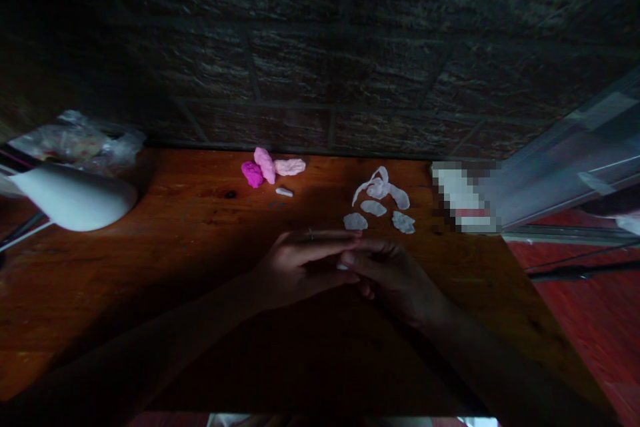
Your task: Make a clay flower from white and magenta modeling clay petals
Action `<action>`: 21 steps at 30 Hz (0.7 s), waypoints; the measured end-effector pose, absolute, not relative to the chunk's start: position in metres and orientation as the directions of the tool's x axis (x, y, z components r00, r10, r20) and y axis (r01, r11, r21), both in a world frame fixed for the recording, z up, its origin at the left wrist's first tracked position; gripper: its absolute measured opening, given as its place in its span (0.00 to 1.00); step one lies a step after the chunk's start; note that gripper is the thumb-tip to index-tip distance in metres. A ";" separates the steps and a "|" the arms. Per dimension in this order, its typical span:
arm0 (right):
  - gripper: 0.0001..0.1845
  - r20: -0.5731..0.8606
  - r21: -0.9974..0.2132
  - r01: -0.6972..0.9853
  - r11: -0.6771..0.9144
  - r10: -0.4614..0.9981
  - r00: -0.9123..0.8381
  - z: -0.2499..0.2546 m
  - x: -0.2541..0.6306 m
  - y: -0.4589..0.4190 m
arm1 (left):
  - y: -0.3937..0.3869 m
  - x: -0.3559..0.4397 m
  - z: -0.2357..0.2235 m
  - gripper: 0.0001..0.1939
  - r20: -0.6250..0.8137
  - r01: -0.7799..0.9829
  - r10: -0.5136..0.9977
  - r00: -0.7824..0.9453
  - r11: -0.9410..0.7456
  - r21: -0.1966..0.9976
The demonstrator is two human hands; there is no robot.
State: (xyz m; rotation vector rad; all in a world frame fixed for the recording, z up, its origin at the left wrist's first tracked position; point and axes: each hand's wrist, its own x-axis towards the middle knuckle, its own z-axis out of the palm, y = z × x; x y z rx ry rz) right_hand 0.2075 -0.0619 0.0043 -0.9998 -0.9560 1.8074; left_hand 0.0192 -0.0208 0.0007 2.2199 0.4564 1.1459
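Above the table, my left hand point(313, 263) and my right hand point(395, 273) meet at the fingertips. A small white piece of modelling clay point(343, 266) shows between them, under my right thumb and beside my left fingers; most of it is hidden. My left fingers are long and nearly straight, while my right fingers are curled. Just beyond the hands lie several thin, flattened white clay petals, among them an oval one point(373, 207) and a ragged one point(403, 222). Behind these is a white looped strip point(379, 183).
Magenta clay point(252, 174), pink clay point(265, 165) and pale pink clay point(290, 167) sit near the wall, with a small white stick-like piece point(284, 192). A white lamp-like object point(80, 199) and a clear plastic bag point(90, 143) stand left. A blurred-out item point(465, 200) lies right.
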 end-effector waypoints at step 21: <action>0.21 -0.201 -0.848 -0.344 -0.404 0.845 -0.496 0.006 0.212 -0.060 | -0.024 0.019 0.009 0.22 0.471 -0.067 0.576 0.668 -0.584 0.809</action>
